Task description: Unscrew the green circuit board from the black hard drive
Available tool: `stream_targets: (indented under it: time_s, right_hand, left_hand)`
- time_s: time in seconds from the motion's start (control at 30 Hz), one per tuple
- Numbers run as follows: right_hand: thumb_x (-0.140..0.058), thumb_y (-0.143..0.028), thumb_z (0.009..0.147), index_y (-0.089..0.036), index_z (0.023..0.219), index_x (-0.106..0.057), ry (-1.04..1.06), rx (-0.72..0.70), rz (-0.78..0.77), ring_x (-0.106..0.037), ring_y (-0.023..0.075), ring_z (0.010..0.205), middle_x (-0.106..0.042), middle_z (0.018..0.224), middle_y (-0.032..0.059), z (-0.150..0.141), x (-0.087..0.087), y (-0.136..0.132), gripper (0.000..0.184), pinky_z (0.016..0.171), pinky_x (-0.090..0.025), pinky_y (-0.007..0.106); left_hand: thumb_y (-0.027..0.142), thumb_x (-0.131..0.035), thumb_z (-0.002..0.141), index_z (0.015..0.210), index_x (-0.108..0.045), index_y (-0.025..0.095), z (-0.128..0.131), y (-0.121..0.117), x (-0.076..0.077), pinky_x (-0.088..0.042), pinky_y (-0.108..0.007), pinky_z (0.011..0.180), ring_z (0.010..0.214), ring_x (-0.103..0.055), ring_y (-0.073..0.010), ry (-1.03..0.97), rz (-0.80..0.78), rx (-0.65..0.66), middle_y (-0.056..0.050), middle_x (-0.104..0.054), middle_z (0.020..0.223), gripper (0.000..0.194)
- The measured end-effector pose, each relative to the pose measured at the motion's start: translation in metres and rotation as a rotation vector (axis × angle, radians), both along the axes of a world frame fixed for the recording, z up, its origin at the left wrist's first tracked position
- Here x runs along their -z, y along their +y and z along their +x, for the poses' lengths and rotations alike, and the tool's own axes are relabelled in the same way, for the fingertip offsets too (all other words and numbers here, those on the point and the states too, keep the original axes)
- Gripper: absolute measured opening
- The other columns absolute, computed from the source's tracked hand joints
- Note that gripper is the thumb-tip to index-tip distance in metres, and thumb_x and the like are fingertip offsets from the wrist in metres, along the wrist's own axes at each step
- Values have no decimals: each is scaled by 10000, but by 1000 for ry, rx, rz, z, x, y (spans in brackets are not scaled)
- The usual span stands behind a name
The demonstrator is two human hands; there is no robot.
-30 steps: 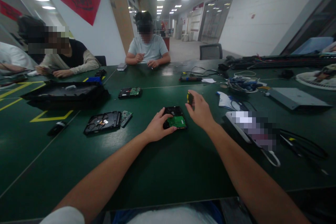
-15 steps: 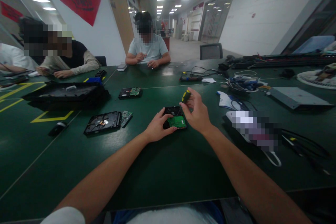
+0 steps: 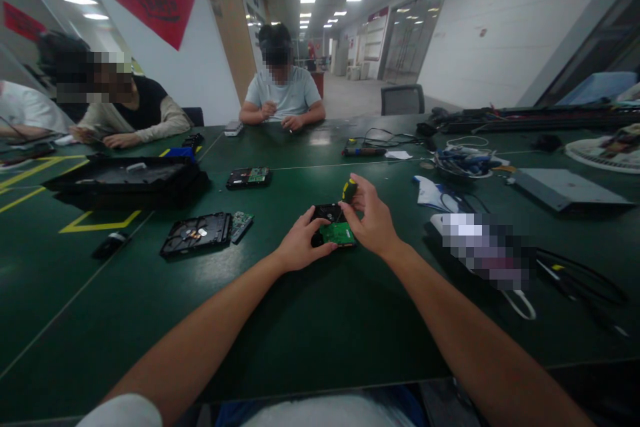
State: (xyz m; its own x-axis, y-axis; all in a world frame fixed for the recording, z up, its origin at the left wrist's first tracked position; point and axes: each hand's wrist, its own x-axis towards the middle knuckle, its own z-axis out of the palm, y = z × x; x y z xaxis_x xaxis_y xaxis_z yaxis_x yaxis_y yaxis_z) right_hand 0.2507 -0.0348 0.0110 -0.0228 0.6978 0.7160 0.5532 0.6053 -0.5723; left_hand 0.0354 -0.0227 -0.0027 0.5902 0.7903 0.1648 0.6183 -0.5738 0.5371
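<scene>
A hard drive [image 3: 339, 235] with a green circuit board facing up lies on the table in front of me. My left hand [image 3: 306, 240] grips it from the left, fingers along its far left side and thumb at the near edge. In my right hand [image 3: 369, 215] is a screwdriver [image 3: 349, 191] with a yellow and black handle, pinched between thumb and fingers. It stands tilted above the drive's right half, its shaft pointing down towards the board. Whether the tip touches a screw is too small to tell.
Left of the drive lie an opened hard drive [image 3: 196, 235], a loose circuit board [image 3: 241, 227] and another drive [image 3: 249, 177]. A black tray [image 3: 125, 177] stands further left. To the right are a metal box [image 3: 573, 187], cables [image 3: 470, 161] and a pouch-like object [image 3: 480, 247]. Co-workers sit across the table.
My right hand has shifted slightly left and down with the screwdriver, whose handle now sits a little further left. My left hand and the hard drive have stayed in place.
</scene>
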Motion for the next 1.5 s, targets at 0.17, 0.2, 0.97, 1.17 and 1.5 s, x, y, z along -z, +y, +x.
stream_targets:
  time_s: [0.17, 0.2, 0.97, 1.17, 1.5]
  right_hand:
    - [-577, -341, 978, -312, 1530, -335, -17, 7, -15, -736, 224, 963, -648, 1331, 102, 0, 0, -1, 604, 861, -666, 439]
    - [-575, -336, 977, -311, 1530, -332, -22, 10, -17, -735, 224, 966, -644, 1339, 104, 0, -1, -1, 605, 859, -667, 439]
    - [-593, -323, 958, -313, 1507, -368, -42, 20, 5, -732, 215, 928, -653, 1313, 102, 0, -3, -1, 594, 838, -667, 437]
    - [-574, -286, 955, -312, 1517, -345, -52, 15, 15, -733, 215, 954, -635, 1360, 109, -1, -5, -3, 608, 881, -655, 445]
    - [-621, -330, 940, -290, 1459, -429, -75, 90, 45, -716, 231, 884, -663, 1245, 107, -1, -7, -3, 555, 849, -656, 459]
  left_hand:
    - [524, -706, 873, 1392, -583, 192, 0, -2, -2, -307, -551, 1242, 1571, -242, -384, 4, -10, -5, -210, -249, 1689, 628]
    - [524, -707, 873, 1393, -582, 193, 0, -2, -2, -306, -551, 1242, 1571, -245, -382, 3, -12, -5, -210, -249, 1689, 629]
    - [527, -709, 868, 1373, -589, 193, 1, 0, 0, -314, -548, 1237, 1582, -212, -373, -8, 2, 4, -211, -266, 1682, 618]
    - [534, -709, 866, 1370, -589, 202, 1, 0, 1, -310, -546, 1241, 1577, -228, -376, -17, -4, -1, -197, -258, 1689, 616]
    - [528, -714, 868, 1383, -583, 207, 0, 0, 0, -310, -554, 1242, 1577, -231, -374, -14, -5, 1, -196, -262, 1687, 621]
